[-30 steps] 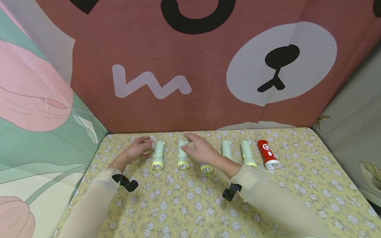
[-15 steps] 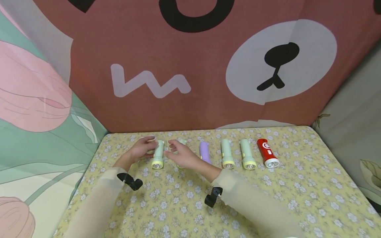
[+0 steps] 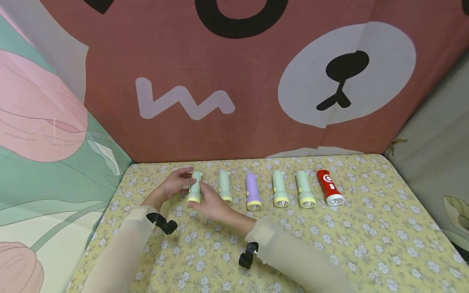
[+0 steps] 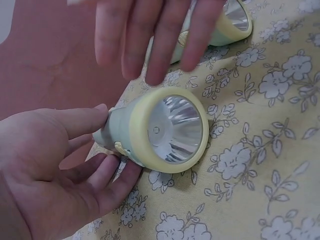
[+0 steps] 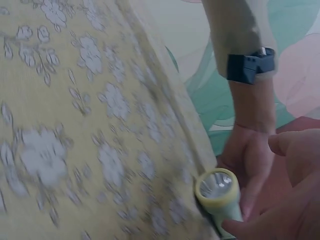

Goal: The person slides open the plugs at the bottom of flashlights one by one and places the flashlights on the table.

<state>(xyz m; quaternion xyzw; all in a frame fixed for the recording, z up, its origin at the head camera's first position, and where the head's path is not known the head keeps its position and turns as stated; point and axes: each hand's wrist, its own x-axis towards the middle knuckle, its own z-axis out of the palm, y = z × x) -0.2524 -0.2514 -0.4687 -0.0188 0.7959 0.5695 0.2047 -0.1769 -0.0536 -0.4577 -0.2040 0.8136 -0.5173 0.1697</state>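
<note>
A pale green flashlight (image 3: 196, 189) with a yellow rim lies at the left end of a row on the table. My left hand (image 3: 175, 184) holds it from its left side; in the left wrist view, thumb and fingers (image 4: 117, 187) curl about its body, and its lens faces the camera. From the other side comes my right hand (image 3: 212, 204), fingers fairly straight, close to the same flashlight. In the right wrist view the flashlight (image 5: 227, 202) stands between both hands; whether my right fingers touch it I cannot tell.
To the right lie another green flashlight (image 3: 225, 185), a purple one (image 3: 252, 188), two more green flashlights (image 3: 279, 185), and a red one (image 3: 327, 184) with a white rim. A flowered cloth (image 3: 220, 252) covers the table. A printed bear curtain (image 3: 256, 138) rises behind it.
My right hand has moved left, past the second green flashlight and the purple one, to the leftmost flashlight. My left hand has shifted slightly right and closed in on that flashlight.
</note>
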